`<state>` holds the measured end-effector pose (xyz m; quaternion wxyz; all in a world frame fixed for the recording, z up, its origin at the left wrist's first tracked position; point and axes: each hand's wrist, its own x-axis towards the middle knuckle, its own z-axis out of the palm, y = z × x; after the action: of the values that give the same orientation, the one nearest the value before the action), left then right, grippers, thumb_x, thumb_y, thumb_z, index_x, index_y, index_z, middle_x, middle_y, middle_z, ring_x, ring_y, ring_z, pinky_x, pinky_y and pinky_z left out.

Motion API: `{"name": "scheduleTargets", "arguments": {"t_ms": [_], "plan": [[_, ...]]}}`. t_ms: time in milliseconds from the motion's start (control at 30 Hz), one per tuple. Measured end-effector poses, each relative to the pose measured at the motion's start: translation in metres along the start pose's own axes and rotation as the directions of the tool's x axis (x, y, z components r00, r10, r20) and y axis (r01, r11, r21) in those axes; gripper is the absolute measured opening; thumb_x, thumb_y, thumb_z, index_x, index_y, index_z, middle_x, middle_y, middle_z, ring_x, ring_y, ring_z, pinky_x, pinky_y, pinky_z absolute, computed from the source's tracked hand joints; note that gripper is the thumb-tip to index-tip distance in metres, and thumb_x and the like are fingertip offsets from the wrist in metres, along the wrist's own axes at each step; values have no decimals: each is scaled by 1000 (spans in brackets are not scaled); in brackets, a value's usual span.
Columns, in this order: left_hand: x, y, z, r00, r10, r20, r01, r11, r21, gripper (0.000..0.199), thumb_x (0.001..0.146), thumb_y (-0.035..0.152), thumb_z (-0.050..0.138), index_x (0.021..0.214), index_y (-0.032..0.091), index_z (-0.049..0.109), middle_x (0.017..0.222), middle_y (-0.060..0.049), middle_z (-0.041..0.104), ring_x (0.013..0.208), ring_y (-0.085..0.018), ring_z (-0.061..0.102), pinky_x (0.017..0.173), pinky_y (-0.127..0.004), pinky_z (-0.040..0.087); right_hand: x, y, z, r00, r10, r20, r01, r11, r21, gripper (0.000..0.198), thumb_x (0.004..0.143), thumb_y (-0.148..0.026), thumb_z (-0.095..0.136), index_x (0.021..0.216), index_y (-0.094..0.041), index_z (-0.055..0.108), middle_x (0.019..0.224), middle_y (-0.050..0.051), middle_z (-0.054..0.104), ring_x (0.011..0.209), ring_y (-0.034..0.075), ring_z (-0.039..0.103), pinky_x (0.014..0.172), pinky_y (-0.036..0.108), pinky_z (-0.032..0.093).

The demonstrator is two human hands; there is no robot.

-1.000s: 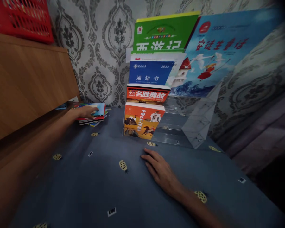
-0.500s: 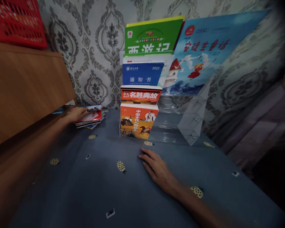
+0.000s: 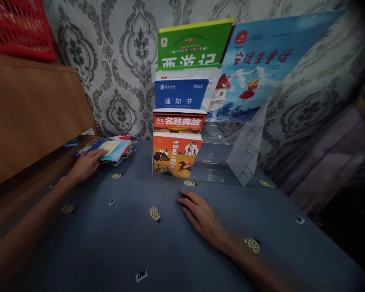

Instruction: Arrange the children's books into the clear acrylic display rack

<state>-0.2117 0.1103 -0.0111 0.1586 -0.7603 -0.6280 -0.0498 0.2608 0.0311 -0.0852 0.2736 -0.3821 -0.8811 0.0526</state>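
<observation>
My left hand (image 3: 87, 164) is at the near edge of a blue book (image 3: 115, 148) on top of the pile at the left. Its fingers lie over the cover and grip the edge, while the thumb is hidden. Beneath it, the other books of the pile (image 3: 128, 153) show only their edges. My right hand (image 3: 202, 215) rests on the blue tablecloth (image 3: 109, 243), fingers stretched out and nothing in them. Beyond it stands a clear tiered rack (image 3: 243, 156). An orange book (image 3: 176, 156), a blue booklet (image 3: 180, 95), a green book (image 3: 194, 44) and a large light-blue book (image 3: 258, 69) stand in it.
A wooden cabinet (image 3: 33, 117) borders the left side, with a red plastic basket (image 3: 21, 34) on top. Patterned wallpaper (image 3: 121, 81) covers the wall behind the rack. A pale curtain (image 3: 331, 158) hangs at the right, past the table edge.
My left hand has come back toward me and slightly left. The blue book now shows on top of the pile, where a red cover showed before. My right hand has stayed still.
</observation>
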Motion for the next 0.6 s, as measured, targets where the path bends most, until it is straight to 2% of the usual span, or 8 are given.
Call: {"name": "scheduleTargets", "arguments": {"t_ms": [100,233,333,467,600], "plan": [[-4,1,4,994,-112,18,111,993,47,61,94,23,30,154,20,40,155,-13,50,146,-27,43,119,-51,33,0,0,1,1000,-3,2,3,1000,-4,32,98,-18,47,121,-23,69,136,13,65,122,26,65,101,48,57],[-12,15,-1,992,-126,25,124,990,66,58,100,30,23,154,21,41,157,-11,48,147,-28,41,119,-48,33,0,-1,0,1000,-6,11,7,1000,-11,33,100,-19,45,123,-22,68,135,13,65,123,26,64,102,47,56],[-29,34,-9,995,-92,24,89,991,97,57,101,35,26,153,24,45,154,-12,51,143,-32,47,117,-51,35,0,-2,-1,1000,-6,5,6,1000,-5,32,100,-19,45,123,-22,68,135,13,65,123,26,64,102,48,56],[-60,71,-15,996,-42,74,33,993,113,55,100,37,31,153,35,46,147,-10,59,132,-35,56,109,-57,43,0,-2,-1,1000,-7,-1,7,1000,-9,32,101,-20,43,121,-22,68,134,14,66,122,26,65,102,48,57],[-91,115,-13,969,86,231,-100,994,53,59,96,33,38,153,47,41,136,-9,66,119,-35,64,96,-57,55,-1,0,0,1000,4,1,-4,1000,16,32,102,-23,42,120,-23,68,134,12,66,122,25,65,102,46,57]]}}
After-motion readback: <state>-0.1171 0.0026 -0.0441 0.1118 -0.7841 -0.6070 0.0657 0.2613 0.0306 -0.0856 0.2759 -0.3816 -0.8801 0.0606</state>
